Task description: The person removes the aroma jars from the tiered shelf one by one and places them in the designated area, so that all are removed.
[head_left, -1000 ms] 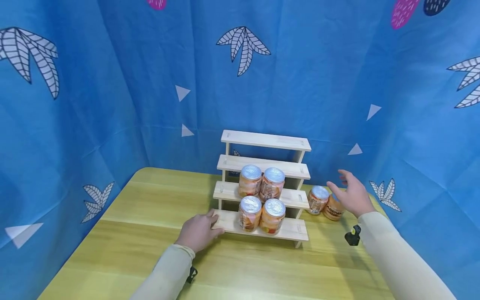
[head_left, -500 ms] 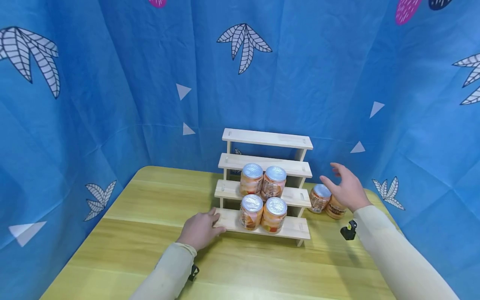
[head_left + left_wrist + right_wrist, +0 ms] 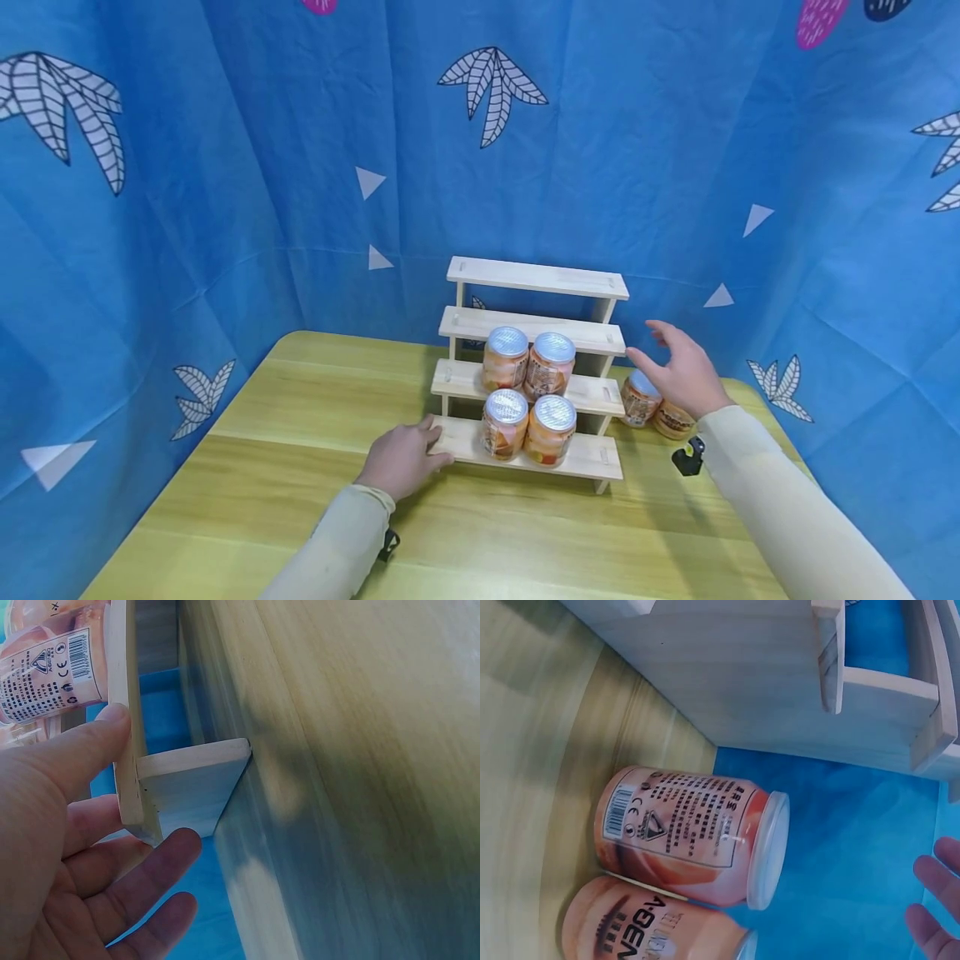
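The inner jar [image 3: 639, 403] stands upright on the bench [image 3: 315, 400], near the right side of the stepped rack [image 3: 536, 277]; the outer jar [image 3: 674, 422] stands upright just beside it. The rack carries an upper-left jar [image 3: 505, 362], an upper-right jar [image 3: 549, 367], a lower-left jar [image 3: 504, 427] and a lower-right jar [image 3: 551, 432], all upright. My right grip [image 3: 684, 371] is empty, thumb and fingers parted, touching neither loose jar. My left grip [image 3: 405, 460] pinches the left end of the lowest shelf [image 3: 594, 460], apparently to steady the rack. A blue curtain [image 3: 337, 183] hangs behind the bench. Current step, as I judge it: positioning my right grip for the inner jar. The next move would call for lowering, aligning thumb and fingers about its wall, then closing without disturbing the outer jar. Compared with one second earlier, my right grip sits farther left, nearer the rack; my left grip and all jars are unchanged relative to it.
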Tool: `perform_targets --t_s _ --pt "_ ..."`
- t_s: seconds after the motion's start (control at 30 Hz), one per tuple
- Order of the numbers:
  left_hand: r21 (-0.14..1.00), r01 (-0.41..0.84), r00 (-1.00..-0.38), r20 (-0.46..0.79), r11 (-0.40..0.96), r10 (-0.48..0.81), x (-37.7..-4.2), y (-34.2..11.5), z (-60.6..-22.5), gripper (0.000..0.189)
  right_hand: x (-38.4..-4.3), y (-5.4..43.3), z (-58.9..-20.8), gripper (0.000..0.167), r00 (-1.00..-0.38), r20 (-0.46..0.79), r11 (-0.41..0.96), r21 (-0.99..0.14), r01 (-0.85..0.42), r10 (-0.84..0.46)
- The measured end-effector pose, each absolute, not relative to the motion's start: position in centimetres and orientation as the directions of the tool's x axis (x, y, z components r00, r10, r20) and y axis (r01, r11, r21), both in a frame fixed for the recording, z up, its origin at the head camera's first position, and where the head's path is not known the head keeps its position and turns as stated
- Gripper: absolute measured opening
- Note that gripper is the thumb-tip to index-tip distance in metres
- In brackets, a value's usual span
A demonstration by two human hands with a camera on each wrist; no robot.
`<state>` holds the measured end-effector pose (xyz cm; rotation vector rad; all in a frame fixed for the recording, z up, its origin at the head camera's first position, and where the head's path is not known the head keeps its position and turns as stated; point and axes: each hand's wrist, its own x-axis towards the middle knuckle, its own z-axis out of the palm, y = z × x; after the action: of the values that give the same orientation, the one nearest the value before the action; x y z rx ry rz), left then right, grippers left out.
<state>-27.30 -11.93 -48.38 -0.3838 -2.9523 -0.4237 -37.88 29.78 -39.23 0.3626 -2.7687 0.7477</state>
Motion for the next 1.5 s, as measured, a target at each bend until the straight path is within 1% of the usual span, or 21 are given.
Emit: perform_targets --t_s 0.3,0.57,0.97,1.2,1.5 --pt "0.253 0.267 -0.959 0.166 0.930 0.230 -27.4 -11.9 -48.5 0.059 -38.0 28.8 -39.1 0.082 -0.933 0.306 0.838 -0.444 -0.317 -0.190" --pt "0.267 0.260 -0.962 0.158 0.928 0.224 -27.2 -11.9 -48.4 0.059 -37.8 27.5 -39.3 0.080 -0.929 0.284 0.826 -0.445 -0.347 -0.238" --pt "0.272 0.268 -0.959 0.164 0.924 0.230 -27.4 -12.0 -48.6 0.059 -38.4 26.9 -39.8 0.078 -0.904 0.319 0.806 -0.431 -0.406 -0.284" --pt "0.265 0.266 -0.961 0.154 0.927 0.232 -27.5 -11.9 -48.4 0.059 -38.4 26.5 -40.0 0.082 -0.912 0.292 0.799 -0.451 -0.398 -0.289" --pt "0.259 0.269 -0.959 0.160 0.928 0.233 -27.4 -11.9 -48.3 0.059 -38.1 25.7 -39.8 0.076 -0.887 0.341 0.781 -0.441 -0.442 -0.310"
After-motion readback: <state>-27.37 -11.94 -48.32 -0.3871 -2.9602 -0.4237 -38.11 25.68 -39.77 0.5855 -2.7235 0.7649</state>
